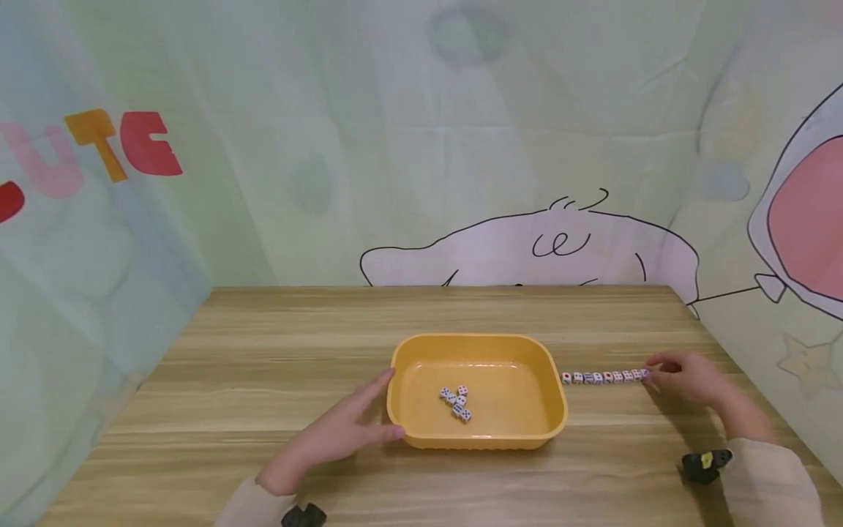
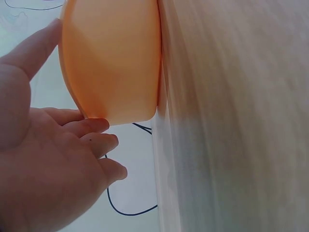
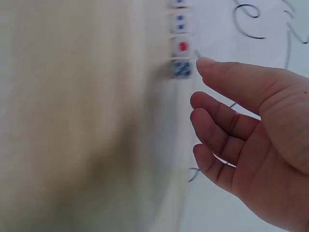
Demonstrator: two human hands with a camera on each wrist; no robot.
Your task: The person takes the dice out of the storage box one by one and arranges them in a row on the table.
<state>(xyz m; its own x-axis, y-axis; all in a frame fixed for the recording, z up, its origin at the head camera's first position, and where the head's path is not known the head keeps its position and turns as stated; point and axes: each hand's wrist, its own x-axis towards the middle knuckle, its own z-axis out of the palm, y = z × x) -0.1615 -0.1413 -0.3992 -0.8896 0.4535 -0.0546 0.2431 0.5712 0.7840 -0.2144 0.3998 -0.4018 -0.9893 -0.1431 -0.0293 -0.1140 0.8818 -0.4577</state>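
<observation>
Both hands are bare, the left hand (image 1: 336,435) and the right hand (image 1: 688,377) alike. Each forearm wears a pale beige sleeve (image 1: 770,476). A small black wrist device (image 1: 705,465) with a yellow patch sits beside the right cuff, and another black one (image 1: 303,516) beside the left.

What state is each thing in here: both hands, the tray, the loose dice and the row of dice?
Left hand: open, straight fingers resting against the tray's left wall.
Right hand: open, fingertips at the right end of the dice row, gripping nothing.
Yellow tray: upright on the table, holding dice.
Loose dice: small cluster lying in the tray.
Dice row: straight line on the table, right of the tray.
</observation>
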